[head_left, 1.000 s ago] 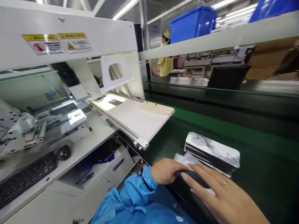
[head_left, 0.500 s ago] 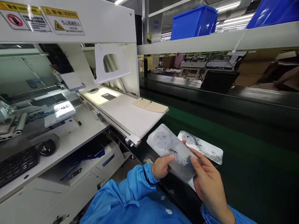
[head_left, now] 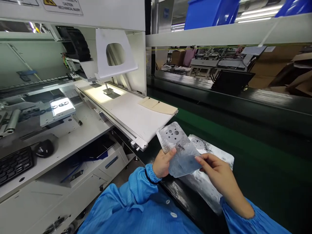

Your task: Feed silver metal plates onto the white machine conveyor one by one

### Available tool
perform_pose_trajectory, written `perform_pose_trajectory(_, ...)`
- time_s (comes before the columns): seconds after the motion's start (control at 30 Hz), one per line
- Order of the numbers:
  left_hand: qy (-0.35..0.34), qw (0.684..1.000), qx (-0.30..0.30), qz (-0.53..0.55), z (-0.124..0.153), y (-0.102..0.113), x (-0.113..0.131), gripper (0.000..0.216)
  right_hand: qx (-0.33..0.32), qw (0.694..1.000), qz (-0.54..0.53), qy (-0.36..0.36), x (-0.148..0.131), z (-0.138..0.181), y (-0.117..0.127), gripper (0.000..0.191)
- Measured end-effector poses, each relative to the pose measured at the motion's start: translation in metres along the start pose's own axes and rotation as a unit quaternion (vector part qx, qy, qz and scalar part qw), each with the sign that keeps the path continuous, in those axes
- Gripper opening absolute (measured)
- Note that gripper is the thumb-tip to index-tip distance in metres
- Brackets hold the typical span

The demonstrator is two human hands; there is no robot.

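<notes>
Dark green surface point(head_left: 263, 182), white platform point(head_left: 136, 117) to its left, patterned panel point(head_left: 184, 157) between both hands.
Panel lies tilted in a two-handed grip, far end near the platform's end; two similar sheets, a lower sheet point(head_left: 203, 187) and a farther sheet point(head_left: 223, 155), show beyond and below it. Left hand point(head_left: 162, 163) clasps the left edge, thumb on top; right hand point(head_left: 217, 170) pinches the right near corner. Smallest: round patch point(head_left: 172, 135) with cut-outs, far end, clear of fingers.

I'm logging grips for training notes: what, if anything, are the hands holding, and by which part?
A thin patterned panel: the left hand holds its left long edge, the right hand its lower right corner.
</notes>
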State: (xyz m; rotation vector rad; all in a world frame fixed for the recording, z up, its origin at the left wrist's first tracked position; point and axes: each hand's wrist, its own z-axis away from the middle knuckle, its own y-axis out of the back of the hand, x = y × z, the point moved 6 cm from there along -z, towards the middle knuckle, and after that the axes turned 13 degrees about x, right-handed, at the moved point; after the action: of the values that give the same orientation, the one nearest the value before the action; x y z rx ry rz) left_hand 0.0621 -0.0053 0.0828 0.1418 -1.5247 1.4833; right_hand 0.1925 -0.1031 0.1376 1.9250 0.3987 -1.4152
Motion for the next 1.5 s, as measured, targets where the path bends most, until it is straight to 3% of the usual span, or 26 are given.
perform_pose_trajectory(0.1,0.09,0.994,-0.053,-0.033,-0.005,0.017,-0.013,0.052,0.032,0.999,-0.024,-0.023,-0.011,-0.029,-0.004,0.049)
perform_pose_trajectory(0.17,0.157,0.98,-0.108,-0.061,-0.008,0.032,-0.023,0.047,0.03,0.999,-0.024,-0.015,-0.026,-0.053,-0.021,0.052)
perform_pose_trajectory(0.33,0.205,0.963,-0.149,-0.093,-0.022,0.067,-0.036,0.043,-0.057,0.995,0.053,0.059,-0.074,-0.11,-0.113,0.052)
perform_pose_trajectory(0.47,0.198,0.966,-0.135,-0.095,-0.036,0.084,-0.044,0.045,-0.069,0.98,0.145,0.12,-0.096,-0.135,-0.166,0.033)
perform_pose_trajectory(0.57,0.171,0.974,-0.092,-0.115,-0.046,0.095,-0.046,0.032,-0.042,0.958,0.199,0.201,-0.107,-0.133,-0.179,0.029)
perform_pose_trajectory(0.63,0.162,0.974,-0.05,-0.15,-0.05,0.1,-0.047,0.023,-0.051,0.921,0.241,0.302,-0.114,-0.118,-0.189,0.039)
perform_pose_trajectory(0.7,0.156,0.969,-0.027,-0.189,-0.05,0.101,-0.045,0.017,-0.101,0.87,0.288,0.386,-0.113,-0.098,-0.205,0.048)
perform_pose_trajectory(0.8,0.14,0.967,-0.041,-0.21,-0.047,0.094,-0.037,0.015,-0.181,0.83,0.336,0.407,-0.102,-0.078,-0.227,0.059)
perform_pose_trajectory(1.07,0.157,0.962,-0.064,-0.215,-0.044,0.089,-0.032,0.021,-0.205,0.824,0.342,0.403,-0.102,-0.084,-0.247,0.068)
perform_pose_trajectory(1.5,0.169,0.957,-0.052,-0.229,-0.042,0.084,-0.026,0.028,-0.218,0.825,0.347,0.39,-0.105,-0.093,-0.252,0.069)
